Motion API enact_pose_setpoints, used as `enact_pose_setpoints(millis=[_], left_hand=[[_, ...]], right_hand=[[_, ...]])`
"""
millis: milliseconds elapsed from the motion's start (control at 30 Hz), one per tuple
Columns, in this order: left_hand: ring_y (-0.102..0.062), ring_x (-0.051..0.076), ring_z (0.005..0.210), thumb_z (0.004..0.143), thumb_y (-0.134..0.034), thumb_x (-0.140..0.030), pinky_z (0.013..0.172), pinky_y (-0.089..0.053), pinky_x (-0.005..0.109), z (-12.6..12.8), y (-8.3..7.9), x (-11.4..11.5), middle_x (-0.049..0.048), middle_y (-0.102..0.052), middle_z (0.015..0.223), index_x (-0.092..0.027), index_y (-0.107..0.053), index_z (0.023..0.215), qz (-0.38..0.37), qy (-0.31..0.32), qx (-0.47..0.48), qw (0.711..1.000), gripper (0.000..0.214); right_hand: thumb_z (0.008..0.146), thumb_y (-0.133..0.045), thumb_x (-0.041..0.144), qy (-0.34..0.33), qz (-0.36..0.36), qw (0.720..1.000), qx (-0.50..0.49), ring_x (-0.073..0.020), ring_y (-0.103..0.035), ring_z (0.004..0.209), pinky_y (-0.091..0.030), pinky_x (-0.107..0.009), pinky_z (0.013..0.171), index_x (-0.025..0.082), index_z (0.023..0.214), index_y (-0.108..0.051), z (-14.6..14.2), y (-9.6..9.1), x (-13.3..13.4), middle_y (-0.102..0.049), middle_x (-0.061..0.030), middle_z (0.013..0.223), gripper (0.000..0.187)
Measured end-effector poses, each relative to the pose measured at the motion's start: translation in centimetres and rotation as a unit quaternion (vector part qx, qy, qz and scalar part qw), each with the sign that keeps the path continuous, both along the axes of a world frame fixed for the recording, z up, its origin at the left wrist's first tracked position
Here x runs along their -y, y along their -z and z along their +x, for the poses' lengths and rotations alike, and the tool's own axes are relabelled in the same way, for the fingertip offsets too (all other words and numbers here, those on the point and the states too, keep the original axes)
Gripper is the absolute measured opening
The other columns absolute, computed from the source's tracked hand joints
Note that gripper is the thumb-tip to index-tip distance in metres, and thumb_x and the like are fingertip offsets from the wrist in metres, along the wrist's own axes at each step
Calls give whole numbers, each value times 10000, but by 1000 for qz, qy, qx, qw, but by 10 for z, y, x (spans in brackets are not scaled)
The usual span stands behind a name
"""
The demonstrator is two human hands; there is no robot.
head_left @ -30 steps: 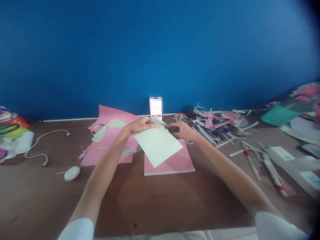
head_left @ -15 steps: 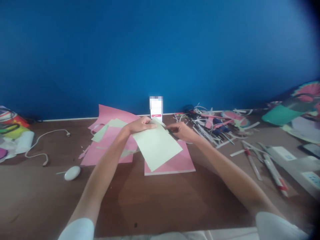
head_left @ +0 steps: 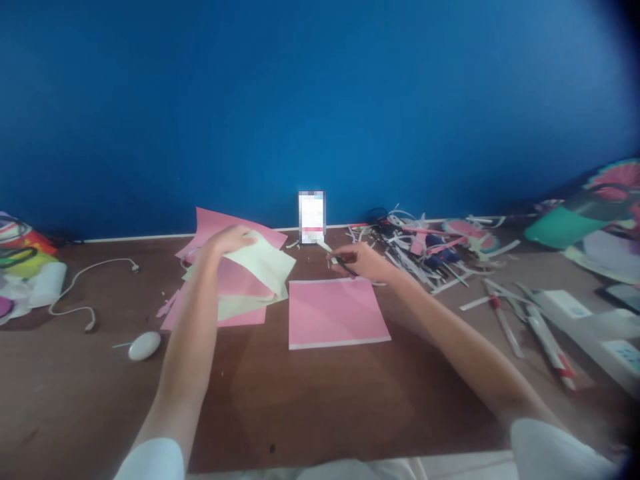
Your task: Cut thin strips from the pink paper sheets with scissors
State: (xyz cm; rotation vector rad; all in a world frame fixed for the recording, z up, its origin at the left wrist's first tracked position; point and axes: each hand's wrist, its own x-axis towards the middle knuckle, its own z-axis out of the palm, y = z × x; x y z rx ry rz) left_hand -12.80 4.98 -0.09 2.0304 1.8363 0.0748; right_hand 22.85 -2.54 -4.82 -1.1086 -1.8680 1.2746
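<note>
Over the pile of papers on the left, my left hand (head_left: 233, 239) is closed on the upper edge of a pale green sheet (head_left: 265, 263), which bends and hangs over the pink sheets (head_left: 240, 277). My right hand (head_left: 363, 260), right of centre, has its fingers curled around dark-handled scissors (head_left: 344, 267), mostly covered by the hand. A narrow pale strip (head_left: 325, 246) shows just beyond those fingertips. Below it, a pink sheet with white edges (head_left: 337, 313) lies flat on the table.
A phone (head_left: 312, 217) stands upright against the blue wall. Paper scraps (head_left: 415, 243) are heaped at the back right. Cutter-like tools (head_left: 550, 350) and a power strip (head_left: 595, 333) lie further right. A white mouse (head_left: 145, 346) and a cable (head_left: 93, 267) are on the left.
My left hand has carried the pale green sheet leftward, off the pink sheet and onto the paper pile. My right hand stays nearly where it was.
</note>
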Motion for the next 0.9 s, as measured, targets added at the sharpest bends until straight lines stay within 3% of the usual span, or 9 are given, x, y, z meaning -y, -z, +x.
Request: enact_pose_setpoints(millis=[67, 133, 200, 267, 400, 500, 633, 767, 900], left_hand=[[-490, 335, 1235, 829, -555, -413, 947, -403, 386, -10, 5, -5, 143, -533, 1355, -194, -555, 1275, 66, -49, -62, 995, 497], [-407, 349, 1306, 847, -533, -357, 1010, -355, 428, -8, 7, -6, 175, -449, 1421, -170, -457, 1366, 110, -56, -93, 988, 556], [-390, 362, 1308, 858, -516, -351, 1029, -330, 465, 5, 5, -3, 190, -417, 1431, -167, -427, 1386, 159, -30, -78, 984, 567], [-442, 323, 1264, 875, -491, -399, 1028, -342, 437, 27, -1, 4, 157, -469, 1388, -190, -487, 1333, 195, 24, 0, 981, 503], [-621, 213, 967, 902, -372, -576, 836, -454, 312, 79, -11, 23, 86, -674, 1090, -195, -628, 1112, 12, 181, 240, 953, 505], [-628, 193, 780, 843, -467, -611, 679, -427, 282, 105, -8, 35, 62, -703, 923, -198, -692, 927, -5, 215, 237, 947, 478], [-597, 161, 643, 832, -526, -525, 569, -373, 271, 118, 1, 42, 49, -696, 763, -189, -688, 770, -41, 274, 195, 941, 378], [-620, 163, 681, 837, -523, -459, 599, -400, 268, 117, 3, 41, 47, -696, 773, -183, -662, 768, -36, 269, 207, 940, 317], [-642, 186, 782, 851, -501, -459, 684, -433, 290, 107, -4, 35, 57, -701, 840, -181, -651, 809, 39, 201, 245, 948, 318]], right_hand=[[707, -692, 410, -3, 16, 1000, 11, -80, -422, 464, -353, -218, 450, 135, 1026, -697, 0, 2, 0, -552, 26, 555, 421], [713, -685, 402, -6, 36, 999, 31, -79, -413, 470, -344, -216, 458, 141, 1025, -704, 0, 2, -1, -548, 27, 555, 407], [708, -686, 400, -7, 52, 997, 53, -81, -406, 485, -332, -215, 467, 150, 1031, -711, 0, 2, 0, -550, 26, 570, 409], [710, -682, 405, -10, 66, 995, 78, -83, -396, 497, -318, -214, 474, 158, 1040, -714, 0, 1, 1, -541, 28, 574, 414], [741, -641, 390, -33, 112, 985, 129, -81, -348, 497, -280, -215, 485, 157, 1007, -723, -1, -1, 2, -486, 43, 542, 363], [753, -608, 315, -52, 166, 972, 160, -79, -321, 509, -267, -216, 503, 157, 935, -731, -3, -3, 3, -462, 47, 535, 271], [761, -560, 234, -74, 208, 957, 189, -77, -328, 507, -257, -218, 517, 164, 909, -727, -5, -3, 4, -480, 45, 541, 234], [761, -540, 203, -84, 228, 946, 213, -83, -376, 508, -263, -221, 530, 182, 940, -721, -5, -2, 5, -547, 29, 578, 255], [763, -564, 235, -71, 236, 932, 267, -105, -452, 548, -276, -226, 547, 219, 928, -711, -1, -3, 4, -619, 5, 652, 222]])
